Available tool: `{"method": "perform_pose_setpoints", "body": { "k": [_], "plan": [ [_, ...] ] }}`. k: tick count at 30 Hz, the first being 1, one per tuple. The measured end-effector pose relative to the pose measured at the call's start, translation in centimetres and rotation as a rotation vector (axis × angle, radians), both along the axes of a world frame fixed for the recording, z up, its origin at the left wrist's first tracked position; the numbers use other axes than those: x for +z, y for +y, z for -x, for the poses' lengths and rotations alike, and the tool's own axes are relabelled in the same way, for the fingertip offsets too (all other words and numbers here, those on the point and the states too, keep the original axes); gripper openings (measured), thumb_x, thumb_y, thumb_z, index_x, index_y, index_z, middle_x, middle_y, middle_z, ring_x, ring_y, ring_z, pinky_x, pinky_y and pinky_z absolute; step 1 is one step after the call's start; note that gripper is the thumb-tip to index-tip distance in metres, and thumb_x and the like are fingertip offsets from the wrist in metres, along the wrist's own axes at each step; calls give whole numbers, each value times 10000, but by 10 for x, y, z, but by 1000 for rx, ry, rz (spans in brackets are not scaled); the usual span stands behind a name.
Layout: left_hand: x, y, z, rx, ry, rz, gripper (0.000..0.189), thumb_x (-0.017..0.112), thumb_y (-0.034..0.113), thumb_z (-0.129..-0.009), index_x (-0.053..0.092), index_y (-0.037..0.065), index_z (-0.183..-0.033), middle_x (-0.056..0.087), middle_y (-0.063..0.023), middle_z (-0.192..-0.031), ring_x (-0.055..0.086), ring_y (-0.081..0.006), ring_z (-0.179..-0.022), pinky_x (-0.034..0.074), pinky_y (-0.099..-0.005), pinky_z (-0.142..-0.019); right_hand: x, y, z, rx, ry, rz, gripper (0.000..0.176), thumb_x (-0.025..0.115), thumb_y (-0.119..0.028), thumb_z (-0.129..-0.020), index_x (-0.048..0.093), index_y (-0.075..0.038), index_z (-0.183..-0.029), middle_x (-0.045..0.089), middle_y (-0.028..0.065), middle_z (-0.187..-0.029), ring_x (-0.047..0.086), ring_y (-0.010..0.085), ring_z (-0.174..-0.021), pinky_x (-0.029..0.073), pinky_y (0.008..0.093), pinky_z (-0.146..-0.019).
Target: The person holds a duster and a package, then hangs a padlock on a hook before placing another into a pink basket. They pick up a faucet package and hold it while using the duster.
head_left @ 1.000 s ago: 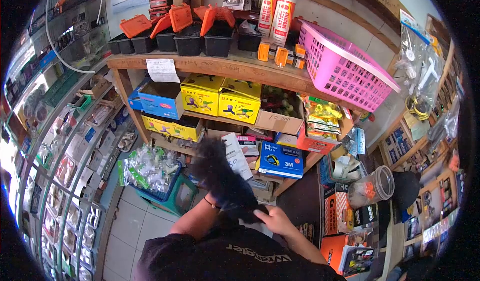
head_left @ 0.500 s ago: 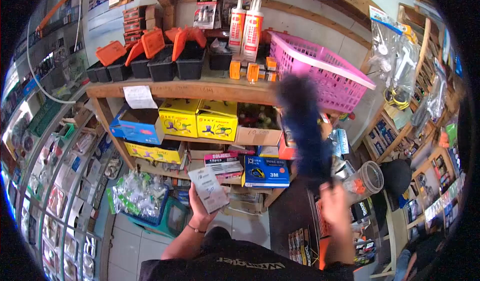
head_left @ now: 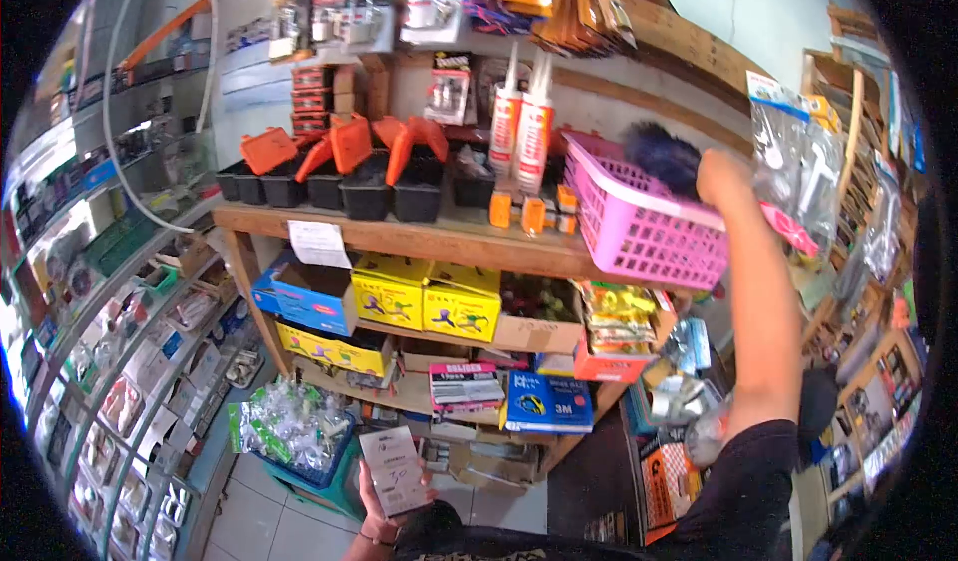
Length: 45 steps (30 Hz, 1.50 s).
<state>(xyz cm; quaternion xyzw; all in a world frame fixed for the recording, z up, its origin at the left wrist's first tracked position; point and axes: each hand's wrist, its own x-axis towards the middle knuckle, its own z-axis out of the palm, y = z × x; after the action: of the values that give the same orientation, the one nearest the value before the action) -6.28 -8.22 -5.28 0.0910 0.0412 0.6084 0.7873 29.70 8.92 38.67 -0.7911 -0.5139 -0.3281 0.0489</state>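
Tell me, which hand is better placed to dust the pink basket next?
Probably the right. The right hand holds the dark fluffy duster up at the rim of the pink basket. The left hand is far below, busy holding a white box.

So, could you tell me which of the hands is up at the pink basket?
The right hand, raised, holding a dark duster at the pink basket; the left hand is low, holding a white packet.

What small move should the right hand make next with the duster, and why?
Probably sweep the duster sideways along the rim of the pink basket: the right hand holds its dark head over the basket's open top, while the left hand only holds a white packet low down.
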Motion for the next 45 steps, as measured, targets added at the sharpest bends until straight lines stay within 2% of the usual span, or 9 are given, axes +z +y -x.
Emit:
{"method": "perform_pose_setpoints", "body": {
  "k": [6, 12, 18, 22, 30, 34, 35, 42, 45],
  "plan": [
    [-5, -23, 18, 112, 304, 94, 854, 346, 712, -721, 317, 58, -1270, 476, -194, -1091, 512, -344, -920, 416, -517, -777, -34, 114, -30, -20, 74, 205, 292, 550, -109, -721, 618, -52, -999, 552, 154, -1100, 539, 276, -1020, 443, 375, -842],
    [-11, -21, 21, -70, -121, 63, 854, 347, 708, -724, 313, 57, -1274, 463, -195, -1099, 496, -345, -924, 396, -535, -757, -8, 83, -3, -9, 21, 412, 273, 552, -168, -722, 629, -62, -962, 552, 144, -1100, 532, 269, -1019, 438, 353, -846],
    [25, 3, 43, -180, -104, -102, 779, 418, 647, -733, 305, 106, -1284, 436, -172, -1097, 443, -280, -860, 367, -424, -723, 4, -10, 50, 522, -18, -543, 211, 527, -181, -799, 571, -23, -931, 612, 162, -876, 593, 327, -811, 461, 392, -703],
    [66, 26, 69, -68, 217, -14, 759, 415, 636, -746, 314, 101, -1276, 452, -138, -1092, 470, -241, -794, 410, -384, -687, -105, -64, 138, 1292, 730, -271, 171, 530, -180, -833, 550, -20, -891, 583, 85, -714, 568, 129, -666, 453, 285, -576],
    [80, 83, 133, 557, 1174, -211, 626, 474, 240, -877, 93, 62, -1341, 253, -152, -1192, 362, -220, -1024, 338, -319, -892, -303, -105, 373, 1442, 1222, 405, 722, 661, -403, -720, 351, -11, -1241, 483, 186, -1155, 469, 281, -1091, 374, 361, -894],
    [94, 91, 186, 375, 1182, -157, 585, 432, 230, -896, 91, 67, -1341, 183, -143, -1276, 299, -222, -1133, 318, -331, -925, -312, -97, 415, 1104, 1657, 522, 485, 594, -234, -814, 400, -24, -1206, 555, 150, -1034, 562, 226, -898, 436, 307, -774],
    [108, 92, 194, 262, 1021, -123, 526, 401, 212, -913, 118, 88, -1338, 169, -121, -1324, 279, -200, -1176, 307, -319, -940, -316, -88, 426, 1247, 1622, 379, 380, 551, -109, -826, 407, -36, -1170, 534, 86, -1026, 565, 160, -852, 505, 244, -452],
    [223, 138, 231, 396, 1054, -745, 326, 456, 57, -868, 398, -11, -1182, 505, -69, -1067, 467, -121, -982, 380, -262, -857, -226, -51, 424, 1325, 1924, 153, 342, 558, -100, -794, 470, -32, -1117, 545, 57, -1008, 564, 144, -801, 519, 261, -508],
    [313, 155, 240, 657, 1297, -798, 211, 517, 87, -843, 514, -8, -1031, 570, -10, -796, 510, -40, -690, 427, -186, -562, -168, -23, 416, 1483, 1802, 144, 328, 548, -116, -803, 467, -34, -1111, 556, 60, -971, 567, 123, -762, 509, 253, -474]
  ]
}}
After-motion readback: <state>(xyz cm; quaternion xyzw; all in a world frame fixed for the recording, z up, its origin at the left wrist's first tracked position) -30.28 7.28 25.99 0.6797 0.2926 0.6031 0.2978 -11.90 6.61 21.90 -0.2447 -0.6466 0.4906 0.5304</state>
